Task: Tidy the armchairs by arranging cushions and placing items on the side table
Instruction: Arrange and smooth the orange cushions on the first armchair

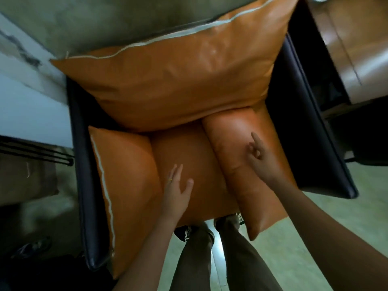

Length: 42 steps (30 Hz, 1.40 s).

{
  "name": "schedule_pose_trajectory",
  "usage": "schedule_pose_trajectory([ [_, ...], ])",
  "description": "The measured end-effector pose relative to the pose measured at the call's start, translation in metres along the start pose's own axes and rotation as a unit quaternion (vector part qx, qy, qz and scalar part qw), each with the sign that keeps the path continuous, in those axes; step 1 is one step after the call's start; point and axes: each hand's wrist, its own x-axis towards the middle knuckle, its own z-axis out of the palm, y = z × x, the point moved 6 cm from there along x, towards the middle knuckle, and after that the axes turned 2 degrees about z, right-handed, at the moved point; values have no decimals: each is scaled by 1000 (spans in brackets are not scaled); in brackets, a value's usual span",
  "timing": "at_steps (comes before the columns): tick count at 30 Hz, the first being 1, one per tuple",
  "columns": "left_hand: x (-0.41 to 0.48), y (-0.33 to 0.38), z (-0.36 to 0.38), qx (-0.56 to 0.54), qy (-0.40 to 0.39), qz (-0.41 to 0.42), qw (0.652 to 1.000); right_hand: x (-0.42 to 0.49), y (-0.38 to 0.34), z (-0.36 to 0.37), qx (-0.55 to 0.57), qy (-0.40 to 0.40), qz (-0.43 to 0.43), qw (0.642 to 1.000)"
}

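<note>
I am standing in what is looking like a home sitting room. I am facing an armchair (80, 164) with a dark frame, carrying plump orange leather cushions (178, 80). A wooden cabinet (346, 49) is standing at 2 o'clock, a pale wall (27, 106) is running past at 9, and what seems a shoe (31, 247) is lying on the tiled floor (327, 206) at 8.

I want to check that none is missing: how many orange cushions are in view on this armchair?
4. The large back cushion is at the rear, the left side cushion and right side cushion are along the sides, and the seat cushion lies between them. Others may be hidden underneath.
</note>
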Motion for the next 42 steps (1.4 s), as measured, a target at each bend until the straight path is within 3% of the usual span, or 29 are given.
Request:
schedule_pose_trajectory([
  [6, 21, 76, 85, -20, -128, 21, 991, 6, 70, -57, 30, -13, 59, 998],
  [14, 69, 115, 147, -6, -162, -56, 985, 29, 128, -56, 139, -45, 143, 979],
  [21, 73, 105, 161, 18, -153, -58, 986, 55, 144, -43, 168, -98, 195, 961],
  [25, 73, 103, 150, -32, -162, -19, 986, 54, 141, -46, 177, -104, 179, 962],
  [30, 57, 101, 145, -76, -228, 3, 971, 9, 129, -60, 165, -59, 168, 970],
  [34, 50, 122, 161, -90, -264, 21, 960, -33, 130, -84, 165, 30, 155, 974],
  [37, 52, 130, 173, -103, -271, 27, 957, -42, 119, -111, 106, 73, 137, 982],
  [42, 57, 117, 180, -89, -292, 6, 952, -27, 99, -122, 14, 57, 107, 992],
])
